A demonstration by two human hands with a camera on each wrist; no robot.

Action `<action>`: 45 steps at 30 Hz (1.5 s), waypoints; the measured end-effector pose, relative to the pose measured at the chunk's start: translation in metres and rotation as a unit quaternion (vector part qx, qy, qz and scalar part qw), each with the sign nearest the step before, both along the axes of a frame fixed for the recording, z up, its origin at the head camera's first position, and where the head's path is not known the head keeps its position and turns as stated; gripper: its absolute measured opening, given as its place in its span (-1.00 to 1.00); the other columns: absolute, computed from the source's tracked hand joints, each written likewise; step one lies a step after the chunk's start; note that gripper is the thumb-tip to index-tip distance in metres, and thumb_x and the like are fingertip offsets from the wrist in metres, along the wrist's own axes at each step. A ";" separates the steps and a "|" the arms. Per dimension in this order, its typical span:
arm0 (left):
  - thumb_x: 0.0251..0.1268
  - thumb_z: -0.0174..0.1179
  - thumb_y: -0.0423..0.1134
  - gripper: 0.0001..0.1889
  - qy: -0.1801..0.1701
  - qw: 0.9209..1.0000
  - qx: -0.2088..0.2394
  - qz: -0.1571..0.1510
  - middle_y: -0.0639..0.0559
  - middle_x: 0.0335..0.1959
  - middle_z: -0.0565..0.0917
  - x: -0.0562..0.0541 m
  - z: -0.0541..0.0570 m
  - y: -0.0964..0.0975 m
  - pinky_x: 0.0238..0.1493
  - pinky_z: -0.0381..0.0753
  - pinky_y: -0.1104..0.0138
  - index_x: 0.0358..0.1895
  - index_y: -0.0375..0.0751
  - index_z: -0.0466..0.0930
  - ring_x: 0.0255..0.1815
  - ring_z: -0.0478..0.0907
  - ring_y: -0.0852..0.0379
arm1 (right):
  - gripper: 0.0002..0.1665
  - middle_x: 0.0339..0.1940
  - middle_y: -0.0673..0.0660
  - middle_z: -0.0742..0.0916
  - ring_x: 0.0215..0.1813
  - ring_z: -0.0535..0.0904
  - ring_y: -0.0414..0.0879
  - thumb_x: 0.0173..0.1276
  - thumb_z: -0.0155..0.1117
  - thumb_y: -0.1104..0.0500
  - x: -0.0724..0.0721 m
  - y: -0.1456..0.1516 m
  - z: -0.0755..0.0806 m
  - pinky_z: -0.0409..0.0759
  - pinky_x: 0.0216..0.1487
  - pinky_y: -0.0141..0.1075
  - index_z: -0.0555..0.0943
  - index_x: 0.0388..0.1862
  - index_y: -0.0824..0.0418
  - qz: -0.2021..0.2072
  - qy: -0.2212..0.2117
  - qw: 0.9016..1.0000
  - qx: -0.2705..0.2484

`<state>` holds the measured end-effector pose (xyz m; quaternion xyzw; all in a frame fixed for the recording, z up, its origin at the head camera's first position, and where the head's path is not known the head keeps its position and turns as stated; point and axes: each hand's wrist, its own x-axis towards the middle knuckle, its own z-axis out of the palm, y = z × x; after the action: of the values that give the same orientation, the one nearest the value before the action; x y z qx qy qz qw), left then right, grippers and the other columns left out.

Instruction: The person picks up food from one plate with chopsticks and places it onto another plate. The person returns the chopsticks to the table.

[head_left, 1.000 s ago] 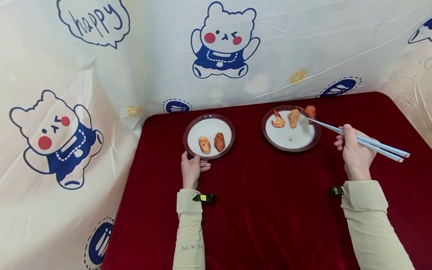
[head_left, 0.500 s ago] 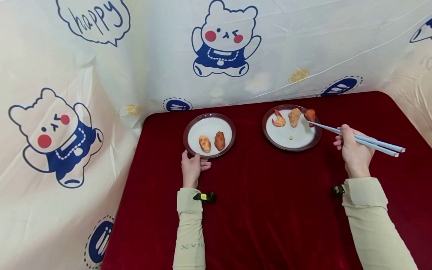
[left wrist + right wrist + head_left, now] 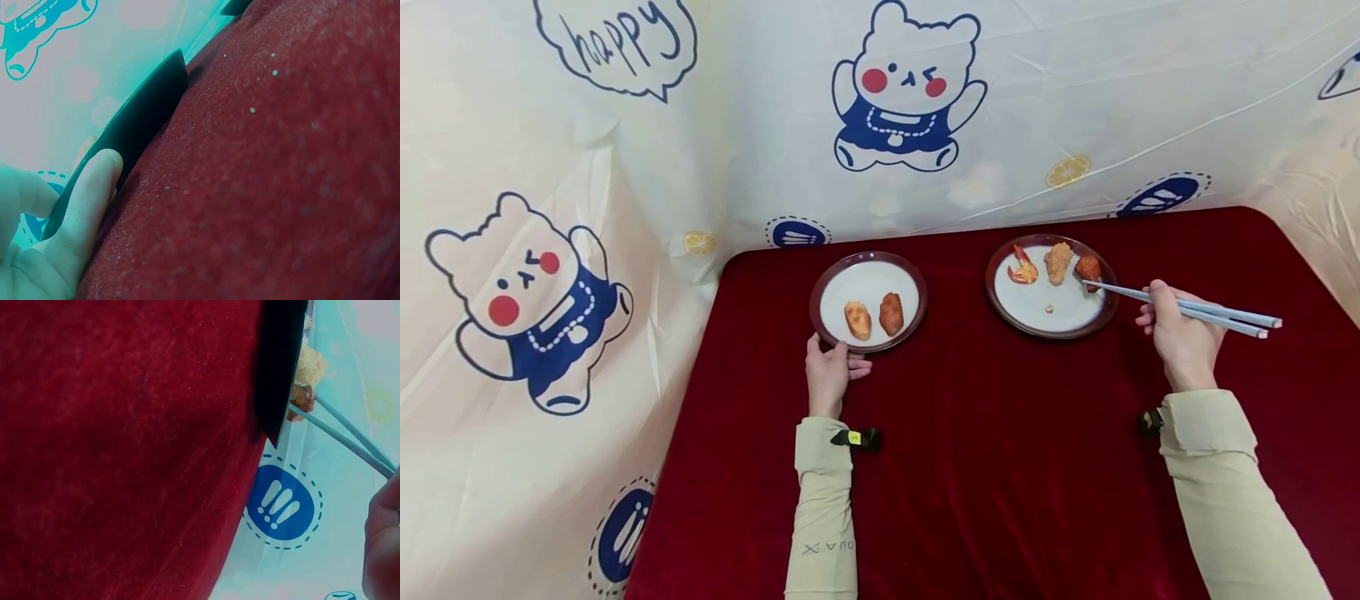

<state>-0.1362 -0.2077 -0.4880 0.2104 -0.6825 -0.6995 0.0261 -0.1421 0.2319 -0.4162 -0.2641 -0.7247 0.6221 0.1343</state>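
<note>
In the head view, my right hand (image 3: 1186,337) holds a pair of light blue chopsticks (image 3: 1213,312). Their tips meet a dark reddish-brown piece of fried chicken (image 3: 1088,271) at the right side of the right plate (image 3: 1048,329). Beside that piece lie a paler breaded piece of chicken (image 3: 1058,262) and a red-and-orange shrimp-like piece (image 3: 1022,268). My left hand (image 3: 827,375) grips the near rim of the left plate (image 3: 910,271), and the left wrist view shows the dark rim between its fingers (image 3: 94,181). Two browned food pieces, one golden (image 3: 857,320) and one darker (image 3: 891,313), lie on this plate.
Both plates stand near the back edge of a table with a dark red cloth (image 3: 970,467). A white curtain (image 3: 760,100) with printed bears rises behind and to the left. A small crumb (image 3: 1049,309) lies on the right plate.
The dark reddish piece of chicken has come in from beyond the right plate's rim and down onto the plate. My right hand and the chopstick ends shifted left. My left hand stays at its plate.
</note>
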 end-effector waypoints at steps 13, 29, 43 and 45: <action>0.44 -0.09 -0.30 -0.25 -0.005 1.000 0.000 0.001 -0.28 -0.28 0.67 0.000 0.003 0.001 -0.37 0.80 0.22 0.57 -0.12 -0.28 -0.56 0.71 0.10 | -0.61 -0.64 -0.31 0.62 -0.61 0.56 -0.43 0.35 0.17 -0.21 -0.006 0.002 -0.003 0.57 -0.59 -0.61 0.67 -0.10 0.02 0.031 -0.038 0.997 0.058; 0.45 -0.09 -0.30 -0.26 -0.001 1.000 0.001 0.000 -0.33 -0.26 0.67 0.002 0.003 0.001 -0.36 0.80 0.22 0.57 -0.11 -0.28 -0.57 0.70 0.09 | -0.44 -0.61 -0.35 0.60 -0.58 0.54 -0.48 0.38 0.08 -0.26 -0.007 -0.001 -0.003 0.55 -0.57 -0.62 0.63 0.04 0.13 0.060 -0.057 0.990 0.114; 0.43 -0.09 -0.32 -0.26 0.004 1.000 0.000 0.002 -0.33 -0.27 0.68 0.001 0.003 0.001 -0.38 0.80 0.23 0.56 -0.14 -0.26 -0.58 0.70 0.10 | -0.36 -0.65 -0.41 0.54 -0.57 0.55 -0.45 0.41 0.02 -0.24 -0.009 -0.003 0.002 0.56 -0.56 -0.60 0.62 0.06 0.26 0.097 -0.054 0.982 0.156; 0.43 -0.09 -0.32 -0.26 0.003 1.000 -0.002 0.001 -0.34 -0.26 0.68 0.000 0.003 0.001 -0.38 0.80 0.23 0.56 -0.14 -0.26 -0.58 0.70 0.10 | -0.37 -0.66 -0.41 0.54 -0.57 0.55 -0.45 0.41 0.02 -0.24 -0.008 -0.003 0.003 0.56 -0.56 -0.60 0.62 0.04 0.26 0.094 -0.056 0.982 0.156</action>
<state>-0.1358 -0.2068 -0.4855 0.2089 -0.6838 -0.6985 0.0288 -0.1504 0.2289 -0.4131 -0.2048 -0.8407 0.4958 0.0736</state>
